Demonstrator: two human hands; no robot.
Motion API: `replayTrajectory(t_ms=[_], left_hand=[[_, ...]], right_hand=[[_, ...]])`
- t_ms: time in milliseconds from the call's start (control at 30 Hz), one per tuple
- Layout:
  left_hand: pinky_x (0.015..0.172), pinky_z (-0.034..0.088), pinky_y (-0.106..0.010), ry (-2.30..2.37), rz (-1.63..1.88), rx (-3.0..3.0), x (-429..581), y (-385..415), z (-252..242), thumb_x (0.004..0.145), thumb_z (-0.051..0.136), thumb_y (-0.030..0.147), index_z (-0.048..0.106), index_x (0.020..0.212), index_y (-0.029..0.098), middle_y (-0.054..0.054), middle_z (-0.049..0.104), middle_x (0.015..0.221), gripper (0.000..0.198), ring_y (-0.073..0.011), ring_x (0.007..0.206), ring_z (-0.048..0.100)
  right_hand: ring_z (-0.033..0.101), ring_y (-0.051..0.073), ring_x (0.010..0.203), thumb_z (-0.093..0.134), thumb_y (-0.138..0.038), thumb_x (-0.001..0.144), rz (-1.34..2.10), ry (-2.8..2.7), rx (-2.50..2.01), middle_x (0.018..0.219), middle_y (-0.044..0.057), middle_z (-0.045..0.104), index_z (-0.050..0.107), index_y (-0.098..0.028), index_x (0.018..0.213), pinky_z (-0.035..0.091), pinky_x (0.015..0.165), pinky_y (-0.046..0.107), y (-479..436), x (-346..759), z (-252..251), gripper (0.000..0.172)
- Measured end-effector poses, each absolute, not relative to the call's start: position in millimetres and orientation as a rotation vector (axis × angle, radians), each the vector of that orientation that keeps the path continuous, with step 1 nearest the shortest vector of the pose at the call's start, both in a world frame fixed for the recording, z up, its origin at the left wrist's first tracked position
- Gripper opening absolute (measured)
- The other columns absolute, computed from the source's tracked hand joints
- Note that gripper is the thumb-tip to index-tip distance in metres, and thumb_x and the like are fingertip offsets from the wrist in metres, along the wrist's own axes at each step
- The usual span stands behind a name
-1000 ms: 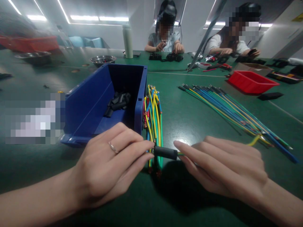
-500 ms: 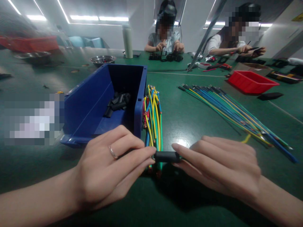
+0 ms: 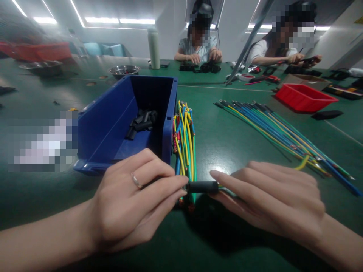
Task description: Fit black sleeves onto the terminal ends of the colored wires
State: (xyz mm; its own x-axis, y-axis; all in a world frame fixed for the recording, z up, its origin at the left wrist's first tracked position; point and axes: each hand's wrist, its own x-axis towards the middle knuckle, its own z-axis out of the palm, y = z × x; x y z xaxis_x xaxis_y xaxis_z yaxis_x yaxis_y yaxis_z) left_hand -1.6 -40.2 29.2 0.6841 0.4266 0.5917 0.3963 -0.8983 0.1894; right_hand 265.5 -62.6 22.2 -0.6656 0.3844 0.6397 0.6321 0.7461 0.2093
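A black heat-shrink tube (image 3: 203, 187) lies level between my two hands, around a thin green wire (image 3: 224, 189) whose length shows at the tube's right end. At the left end, my left hand (image 3: 136, 200) is closed, thumb and forefinger pinching the wire's tip; the tip is mostly hidden by them. My right hand (image 3: 272, 200) is closed around the wire just right of the tube, its forefinger raised a little and its thumb below the tube's end. Below and behind the tube lies a bundle of yellow, green and blue wires (image 3: 187, 139).
A blue bin (image 3: 104, 124) with several black tube pieces (image 3: 141, 122) stands left of the bundle. More wires (image 3: 272, 128) with black-sleeved ends are spread at the right, near a red tray (image 3: 306, 98). A bottle (image 3: 154, 49), a metal bowl (image 3: 124, 71) and two co-workers are across the table.
My right hand has shifted slightly to the right, and more of the green wire shows beside the tube. The left hand keeps its pinch almost in place.
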Motion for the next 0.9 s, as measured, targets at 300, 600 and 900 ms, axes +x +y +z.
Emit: replayTrajectory(t_ms=[300,600,900], left_hand=[[0.070,0.047,-0.027,0.738,1.042,2.861,-1.6,-42.2,27.2,0.090,0.068,0.010,0.069,0.109,0.014,-0.001,0.067,0.089,0.019,-0.0137,0.079,0.055],[0.070,0.046,-0.029,0.768,1.062,2.881,-0.9,-40.2,25.1,0.090,0.069,0.010,0.069,0.108,0.015,0.000,0.068,0.090,0.019,-0.0141,0.080,0.055],[0.075,0.047,-0.030,0.770,1.089,2.817,1.2,-43.7,23.2,0.092,0.064,0.009,0.066,0.118,0.008,-0.005,0.069,0.094,0.027,-0.0153,0.085,0.058]], right_hand=[[0.054,0.013,0.063,0.067,-0.013,0.089,-0.484,-2.480,-0.776,0.079,0.001,0.068,0.062,-0.013,0.122,0.037,0.056,0.030,-69.1,274.5,27.5,0.034],[0.055,0.014,0.067,0.066,-0.010,0.087,-0.474,-2.524,-0.709,0.083,0.005,0.070,0.060,-0.009,0.125,0.040,0.057,0.031,-71.1,280.3,28.9,0.038],[0.058,0.016,0.066,0.057,-0.007,0.091,-0.449,-2.499,-0.708,0.082,0.006,0.070,0.060,-0.008,0.126,0.041,0.056,0.033,-69.8,278.4,26.3,0.035]])
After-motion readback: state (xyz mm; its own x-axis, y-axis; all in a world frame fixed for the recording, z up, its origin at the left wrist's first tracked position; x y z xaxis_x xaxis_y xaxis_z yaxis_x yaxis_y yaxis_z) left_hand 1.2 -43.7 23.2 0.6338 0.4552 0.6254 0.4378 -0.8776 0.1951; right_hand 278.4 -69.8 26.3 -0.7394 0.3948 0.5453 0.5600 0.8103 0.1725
